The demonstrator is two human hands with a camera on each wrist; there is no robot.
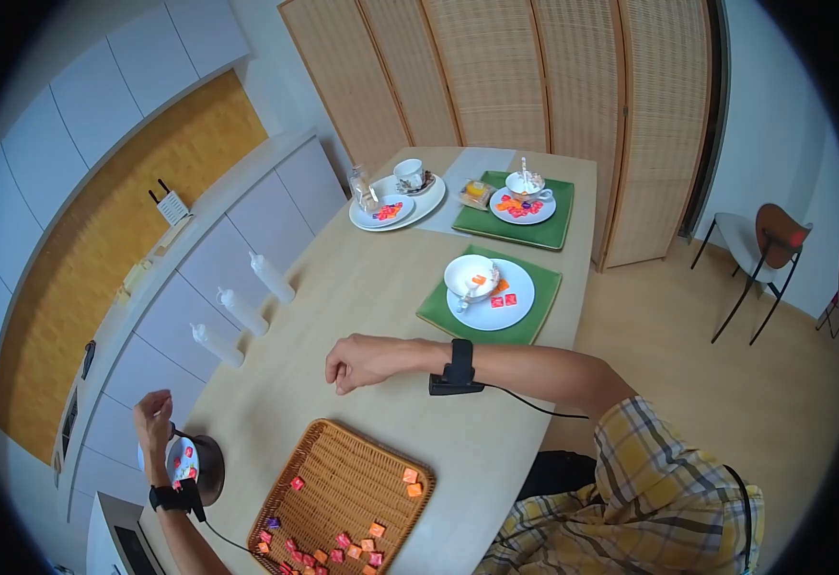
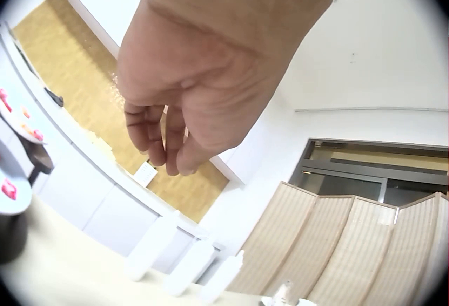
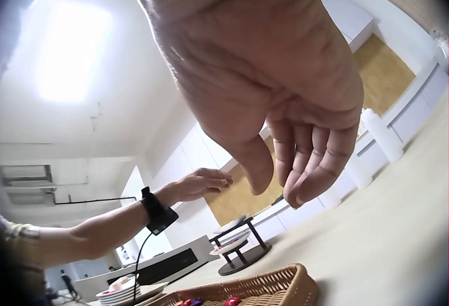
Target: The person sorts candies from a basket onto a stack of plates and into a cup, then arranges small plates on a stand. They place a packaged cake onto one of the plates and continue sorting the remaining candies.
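Observation:
My left hand (image 1: 156,419) is raised beside a dark stand (image 1: 210,470) that bears a plate with red pieces. In the left wrist view the same hand (image 2: 203,75) has loosely bent fingers with nothing between them. The right hand (image 1: 367,362) hovers over the table, between a wicker basket (image 1: 328,450) and a green mat (image 1: 544,305). Its fingers hang slightly curled and empty in the right wrist view, where the hand (image 3: 273,75) shows palm side. Red, orange and purple wrapped pieces lie in the basket. On the mat is a white plate (image 1: 518,311) with a bowl (image 1: 464,273).
Several white squeeze bottles (image 1: 244,311) stand along the table's far left edge. At the far end are an oval white platter (image 1: 426,206) with a cup (image 1: 409,173) and another green tray (image 1: 558,216) with a plate and cup. A chair (image 1: 750,251) stands to the right.

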